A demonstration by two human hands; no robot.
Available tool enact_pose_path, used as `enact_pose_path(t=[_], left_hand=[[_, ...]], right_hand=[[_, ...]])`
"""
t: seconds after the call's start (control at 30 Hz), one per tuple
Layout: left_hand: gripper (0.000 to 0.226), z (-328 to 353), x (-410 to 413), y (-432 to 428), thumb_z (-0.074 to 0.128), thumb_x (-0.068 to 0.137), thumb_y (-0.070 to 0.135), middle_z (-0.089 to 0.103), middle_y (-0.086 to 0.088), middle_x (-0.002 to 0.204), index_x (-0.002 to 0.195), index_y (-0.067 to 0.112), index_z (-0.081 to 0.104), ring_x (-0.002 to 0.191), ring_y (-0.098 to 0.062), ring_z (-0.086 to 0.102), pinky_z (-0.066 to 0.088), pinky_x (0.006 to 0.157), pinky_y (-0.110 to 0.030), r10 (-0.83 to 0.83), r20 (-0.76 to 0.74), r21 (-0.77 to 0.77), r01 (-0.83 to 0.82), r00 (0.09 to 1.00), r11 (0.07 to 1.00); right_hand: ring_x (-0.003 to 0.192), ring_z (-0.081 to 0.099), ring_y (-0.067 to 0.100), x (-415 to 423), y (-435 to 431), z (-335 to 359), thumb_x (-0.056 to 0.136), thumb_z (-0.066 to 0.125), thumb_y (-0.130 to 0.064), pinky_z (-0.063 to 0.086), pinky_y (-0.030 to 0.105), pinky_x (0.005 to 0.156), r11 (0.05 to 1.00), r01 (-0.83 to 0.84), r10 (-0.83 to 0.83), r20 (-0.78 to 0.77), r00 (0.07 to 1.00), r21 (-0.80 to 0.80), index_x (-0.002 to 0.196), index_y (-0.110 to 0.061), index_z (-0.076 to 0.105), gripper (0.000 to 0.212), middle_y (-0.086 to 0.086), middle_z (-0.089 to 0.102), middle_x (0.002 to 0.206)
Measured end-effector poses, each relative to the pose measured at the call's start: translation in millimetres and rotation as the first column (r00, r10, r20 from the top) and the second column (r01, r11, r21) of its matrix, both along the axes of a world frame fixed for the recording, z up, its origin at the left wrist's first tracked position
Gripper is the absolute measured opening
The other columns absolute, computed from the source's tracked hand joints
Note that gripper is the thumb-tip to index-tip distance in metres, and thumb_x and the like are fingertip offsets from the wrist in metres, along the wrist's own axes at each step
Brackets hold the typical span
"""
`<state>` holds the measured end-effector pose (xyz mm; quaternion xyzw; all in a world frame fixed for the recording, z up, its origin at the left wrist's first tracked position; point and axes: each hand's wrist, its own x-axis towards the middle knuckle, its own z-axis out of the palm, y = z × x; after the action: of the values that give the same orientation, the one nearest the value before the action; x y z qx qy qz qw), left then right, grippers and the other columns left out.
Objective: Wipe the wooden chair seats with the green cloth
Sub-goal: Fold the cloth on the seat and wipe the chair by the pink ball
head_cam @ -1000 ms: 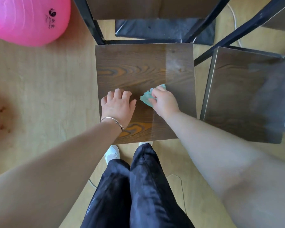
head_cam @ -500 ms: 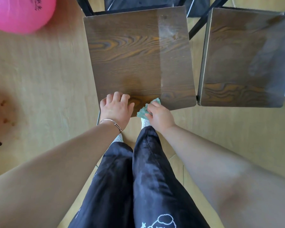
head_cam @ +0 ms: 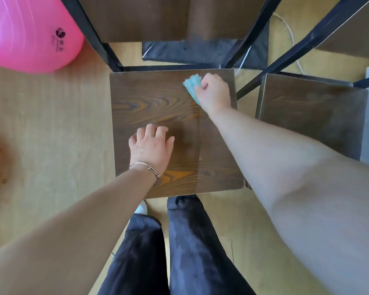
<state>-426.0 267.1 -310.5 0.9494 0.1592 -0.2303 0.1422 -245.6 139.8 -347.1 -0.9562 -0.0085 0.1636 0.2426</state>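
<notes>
A dark wooden chair seat (head_cam: 153, 103) lies straight below me, framed by black metal legs. My right hand (head_cam: 214, 92) grips the green cloth (head_cam: 191, 85) and presses it on the seat's far right corner. My left hand (head_cam: 150, 149) rests on the near left part of the same seat, fingers slightly bent, a thin bracelet on its wrist. A second wooden seat (head_cam: 311, 111) stands to the right, with nothing on it.
A pink exercise ball (head_cam: 28, 33) sits on the floor at far left. A black mat (head_cam: 200, 52) and a white cable (head_cam: 290, 37) lie beyond the chairs. My dark trouser legs (head_cam: 179, 241) stand at the seat's near edge.
My right hand with the cloth has moved from the seat's near edge up to its far right corner. My left hand has stayed on the near left part of the seat.
</notes>
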Motion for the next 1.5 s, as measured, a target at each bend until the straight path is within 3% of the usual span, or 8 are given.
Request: enact_pose_path(t=[0.37,0.67,0.8,0.93,1.13,1.2,1.3,1.5], left_hand=[[0.042,-14,20,-12,0.030,0.102,0.047,0.047,-0.004,0.132,0.134,0.027,0.047,0.121,-0.029,0.041,0.031,0.105,-0.046,0.017,-0.021,-0.026,-0.018,1.000,1.000],[0.043,-2,6,-16,0.030,0.102,0.046,0.047,-0.006,0.132,0.135,0.025,0.047,0.122,-0.031,0.041,0.031,0.103,-0.046,-0.073,-0.029,-0.009,0.073,0.997,0.997],[0.042,-1,-15,-15,0.031,0.102,0.045,0.047,-0.007,0.131,0.134,0.024,0.047,0.121,-0.032,0.041,0.033,0.101,-0.047,-0.138,-0.039,-0.003,0.138,0.990,0.990],[0.041,-4,-41,-14,0.032,0.102,0.046,0.047,-0.008,0.131,0.133,0.024,0.048,0.121,-0.034,0.041,0.033,0.101,-0.047,-0.165,-0.059,-0.016,0.165,0.984,0.986],[0.042,-10,-68,-12,0.032,0.102,0.046,0.047,-0.009,0.129,0.134,0.024,0.047,0.118,-0.034,0.041,0.034,0.100,-0.049,-0.207,-0.100,-0.016,0.207,0.973,0.978],[0.043,-9,-67,-8,0.031,0.102,0.047,0.047,-0.008,0.128,0.134,0.024,0.046,0.117,-0.033,0.041,0.034,0.100,-0.048,-0.207,-0.097,0.003,0.208,0.973,0.978],[0.044,-11,-53,2,0.031,0.101,0.048,0.048,-0.007,0.128,0.135,0.025,0.045,0.117,-0.032,0.041,0.034,0.100,-0.047,-0.178,-0.084,0.037,0.182,0.980,0.983],[0.044,-14,2,11,0.035,0.100,0.049,0.049,-0.008,0.127,0.134,0.024,0.047,0.116,-0.033,0.041,0.033,0.101,-0.047,-0.098,0.000,0.066,0.097,0.995,0.993]], right_hand=[[0.111,0.055,0.028,49,9,-19,0.094,0.048,-0.023,0.047,0.037,0.087,0.932,-0.221,0.217,-0.046,0.975,-0.286,0.116,-0.011,0.059,0.027,0.009,0.057,0.121],[0.098,0.058,0.029,-106,-48,-13,0.094,0.057,-0.023,0.037,0.029,0.070,0.949,-0.298,0.288,-0.095,0.953,-0.105,0.102,-0.008,0.060,0.017,0.006,0.057,0.112],[0.102,0.060,0.027,-176,-64,-10,0.095,0.056,-0.021,0.049,0.033,0.080,0.952,-0.293,0.281,-0.129,0.951,-0.089,0.110,-0.009,0.061,0.020,0.005,0.057,0.120],[0.099,0.060,0.031,-229,-76,-10,0.092,0.055,-0.015,0.045,0.032,0.073,0.947,-0.311,0.295,-0.166,0.941,-0.077,0.106,-0.005,0.062,0.019,0.008,0.058,0.118],[0.097,0.060,0.026,-266,-84,-7,0.094,0.053,-0.019,0.051,0.036,0.076,0.942,-0.334,0.318,-0.227,0.920,-0.035,0.108,-0.010,0.062,0.019,0.003,0.058,0.120],[0.085,0.055,0.025,-259,-82,-5,0.093,0.053,-0.020,0.044,0.033,0.069,0.943,-0.331,0.313,-0.267,0.911,-0.023,0.093,-0.014,0.057,0.007,0.002,0.057,0.109],[0.072,0.046,0.022,-232,-80,-3,0.091,0.058,-0.019,0.034,0.031,0.062,0.972,-0.232,0.233,-0.271,0.934,0.035,0.072,-0.017,0.039,0.026,-0.003,0.047,0.086],[0.078,0.053,0.019,-72,-58,-2,0.089,0.063,-0.027,0.033,0.027,0.064,0.981,0.174,-0.171,-0.042,0.984,0.084,0.079,-0.011,0.057,0.019,-0.003,0.056,0.087]])
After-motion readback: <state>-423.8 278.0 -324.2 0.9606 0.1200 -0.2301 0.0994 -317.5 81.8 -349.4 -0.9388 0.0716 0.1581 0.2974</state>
